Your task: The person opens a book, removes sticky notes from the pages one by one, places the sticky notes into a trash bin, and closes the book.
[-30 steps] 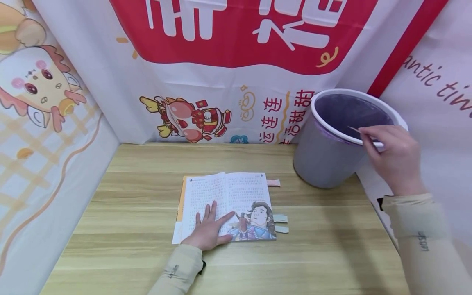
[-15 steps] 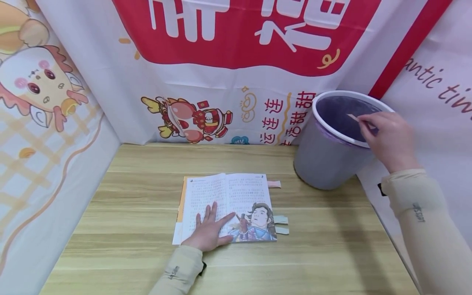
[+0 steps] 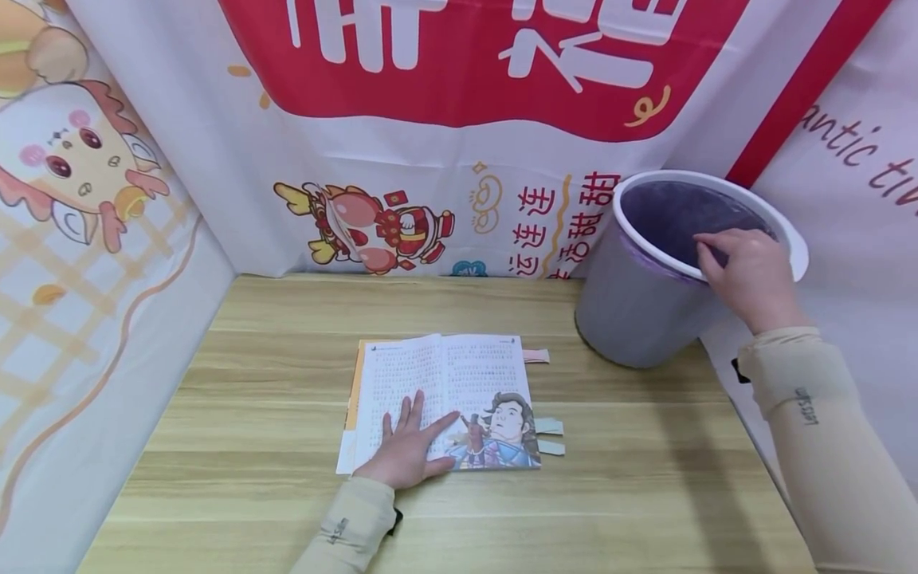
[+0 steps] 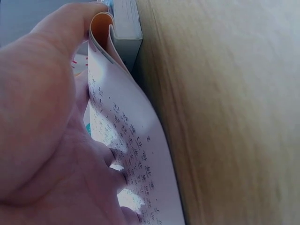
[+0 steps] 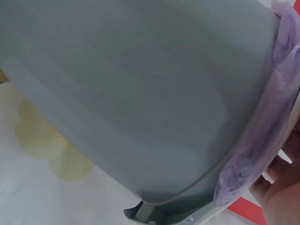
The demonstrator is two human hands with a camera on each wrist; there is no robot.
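An open book (image 3: 480,375), with printed text and a drawn figure on its right page, lies on the wooden table. My left hand (image 3: 405,453) rests on its left page, fingers spread. In the left wrist view that page (image 4: 136,136) bows up beside the palm. Over the mouth of the grey trash bin (image 3: 638,299), my right hand (image 3: 753,275) has its thumb and index finger close together. No paper strip shows at the fingertips. The right wrist view has the right fingers (image 5: 281,173) at its edge, beyond the bin's rim and purple liner (image 5: 258,136).
A pink paper tab (image 3: 536,355) and pale green tabs (image 3: 551,448) stick out of the book's right side. Printed cloth (image 3: 430,143) hangs behind the table (image 3: 272,510) and along both sides. The bin stands at the back right corner.
The thin paper strip that my right hand pinched over the bin is no longer visible at its fingertips. The right hand shifted slightly over the bin; my left hand stays on the book.
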